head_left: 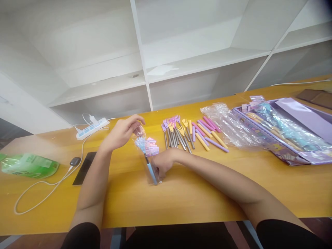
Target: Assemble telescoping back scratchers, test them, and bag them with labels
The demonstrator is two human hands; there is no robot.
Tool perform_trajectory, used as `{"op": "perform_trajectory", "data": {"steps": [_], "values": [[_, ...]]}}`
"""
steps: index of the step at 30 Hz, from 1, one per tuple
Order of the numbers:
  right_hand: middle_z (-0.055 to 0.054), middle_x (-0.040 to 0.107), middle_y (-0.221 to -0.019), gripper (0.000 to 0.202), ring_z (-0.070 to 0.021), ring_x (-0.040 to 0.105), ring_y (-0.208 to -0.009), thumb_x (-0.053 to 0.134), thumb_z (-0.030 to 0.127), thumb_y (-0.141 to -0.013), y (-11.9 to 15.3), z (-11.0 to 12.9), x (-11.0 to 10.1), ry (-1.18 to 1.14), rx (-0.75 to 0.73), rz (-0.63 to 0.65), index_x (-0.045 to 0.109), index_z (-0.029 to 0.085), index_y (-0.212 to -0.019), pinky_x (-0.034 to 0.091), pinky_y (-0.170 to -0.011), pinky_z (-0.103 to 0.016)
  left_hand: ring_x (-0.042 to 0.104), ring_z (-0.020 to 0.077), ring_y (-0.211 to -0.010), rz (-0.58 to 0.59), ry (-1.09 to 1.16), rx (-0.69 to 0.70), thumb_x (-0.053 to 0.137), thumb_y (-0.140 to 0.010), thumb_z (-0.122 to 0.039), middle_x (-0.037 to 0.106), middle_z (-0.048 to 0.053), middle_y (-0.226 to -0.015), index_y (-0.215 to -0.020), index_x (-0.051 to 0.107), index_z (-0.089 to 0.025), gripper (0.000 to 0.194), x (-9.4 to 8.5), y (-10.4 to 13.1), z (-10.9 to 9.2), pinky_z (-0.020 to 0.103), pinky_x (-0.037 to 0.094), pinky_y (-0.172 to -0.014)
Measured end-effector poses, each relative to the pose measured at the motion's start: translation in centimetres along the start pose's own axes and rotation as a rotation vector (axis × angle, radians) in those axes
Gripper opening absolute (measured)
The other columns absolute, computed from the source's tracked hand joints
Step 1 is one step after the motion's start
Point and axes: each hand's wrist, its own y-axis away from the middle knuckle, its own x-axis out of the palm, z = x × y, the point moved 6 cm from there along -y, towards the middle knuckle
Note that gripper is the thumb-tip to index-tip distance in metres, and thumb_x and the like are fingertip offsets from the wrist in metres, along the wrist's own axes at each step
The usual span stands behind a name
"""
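A blue back scratcher (151, 173) with a hand-shaped head lies in a clear plastic bag (160, 181) on the table. My left hand (123, 131) is at the bag's upper end, thumb and fingers closed on the plastic there. Curled over the bag's right side, beside the blue handle, is my right hand (164, 162); its fingertips are partly hidden. Small pink and purple cards (151, 147) lie just behind. Further right is a bunch of purple, pink and yellow scratcher heads on metal rods (178, 133), next to loose coloured handle sleeves (204, 129).
Empty clear bags (223, 121) lie beside a purple box (287, 155) holding wrapped scratchers. On the left are a phone (85, 168), a white cable (49, 183), a power strip (92, 128) and a green pouch (31, 165). White shelving (207, 65) stands behind the table.
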Motion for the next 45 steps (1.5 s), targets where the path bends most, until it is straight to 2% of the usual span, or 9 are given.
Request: {"op": "perform_trajectory", "data": {"steps": [7,10,15,18,23,27,30,38,45], "values": [[-0.001,0.080,-0.098,0.025,-0.0155,0.071,-0.088,0.083,0.018,-0.078,2.6,-0.8,-1.8,0.025,0.020,-0.147,0.082,0.016,-0.103,0.047,-0.073,-0.023,0.069,0.0128,-0.076,0.050,0.104,0.033,0.042,-0.114,-0.037,0.070,0.001,-0.086,-0.105,0.062,-0.022,0.027,0.3,0.0,-0.3,0.023,0.058,-0.072],[-0.005,0.078,-0.107,0.024,-0.0163,0.069,-0.089,0.068,0.014,-0.090,4.6,-2.0,-4.1,0.083,0.095,-0.392,0.078,0.016,-0.111,0.046,-0.075,-0.025,0.069,0.0131,-0.077,0.060,0.127,0.044,0.043,-0.114,-0.036,0.069,0.002,-0.088,-0.103,0.062,-0.021,0.027,0.3,0.0,-0.2,0.024,0.058,-0.072],[-0.016,0.065,-0.128,0.029,-0.0227,0.066,-0.099,0.065,0.032,-0.101,4.6,-3.5,-6.0,0.212,0.192,-0.791,0.070,0.015,-0.124,0.043,-0.081,-0.030,0.069,0.0144,-0.078,0.099,0.129,0.054,0.042,-0.113,-0.033,0.070,0.004,-0.089,-0.104,0.066,-0.020,0.029,0.4,-0.1,0.1,0.026,0.058,-0.073],[-0.015,0.061,-0.129,0.039,-0.0211,0.064,-0.091,0.076,0.041,-0.096,2.7,-3.8,-5.3,0.233,0.190,-0.833,0.069,0.015,-0.124,0.042,-0.075,-0.029,0.069,0.0143,-0.078,0.117,0.123,0.060,0.041,-0.113,-0.032,0.070,0.004,-0.088,-0.103,0.067,-0.020,0.031,0.5,-0.1,-0.1,0.026,0.058,-0.072],[-0.014,0.062,-0.123,0.027,-0.0193,0.061,-0.090,0.078,0.028,-0.095,1.3,-4.5,-5.1,0.220,0.155,-0.871,0.069,0.013,-0.115,0.040,-0.075,-0.028,0.069,0.0130,-0.075,0.096,0.137,0.082,0.039,-0.113,-0.028,0.068,0.003,-0.090,-0.103,0.065,-0.021,0.029,0.6,-0.1,-0.5,0.025,0.058,-0.069],[-0.011,0.065,-0.114,0.009,-0.0165,0.060,-0.092,0.069,0.022,-0.100,1.3,-4.9,-5.8,0.170,0.093,-0.884,0.070,0.013,-0.100,0.040,-0.080,-0.026,0.068,0.0127,-0.074,0.101,0.103,0.113,0.037,-0.106,-0.016,0.067,0.003,-0.090,-0.095,0.064,-0.020,0.030,0.6,0.0,-0.9,0.025,0.057,-0.069],[-0.007,0.068,-0.098,0.018,-0.0139,0.057,-0.083,0.059,0.019,-0.105,1.9,-4.8,-6.4,0.117,0.067,-0.899,0.069,0.014,-0.090,0.037,-0.077,-0.025,0.066,0.0128,-0.075,0.103,0.072,0.102,0.038,-0.102,-0.012,0.067,0.002,-0.088,-0.089,0.061,-0.020,0.027,0.5,-0.1,-1.0,0.025,0.056,-0.071],[-0.007,0.072,-0.093,0.027,-0.0151,0.059,-0.081,0.052,0.032,-0.108,8.7,-3.5,-8.8,-0.009,0.096,-1.062,0.069,0.014,-0.096,0.038,-0.078,-0.028,0.065,0.0151,-0.078,0.053,-0.022,0.064,0.055,-0.086,-0.011,0.068,0.000,-0.088,-0.094,0.056,-0.022,0.014,0.4,-0.2,-1.1,0.028,0.051,-0.073],[-0.001,0.068,-0.081,0.029,-0.0127,0.060,-0.071,0.056,0.042,-0.107,13.9,-0.8,-9.4,-0.141,-0.066,-1.410,0.070,0.018,-0.098,0.044,-0.071,-0.028,0.067,0.0137,-0.079,-0.002,-0.049,0.040,0.059,-0.086,-0.012,0.071,0.001,-0.101,-0.115,0.059,-0.025,0.032,0.4,-0.2,-0.5,0.026,0.050,-0.071]]}}
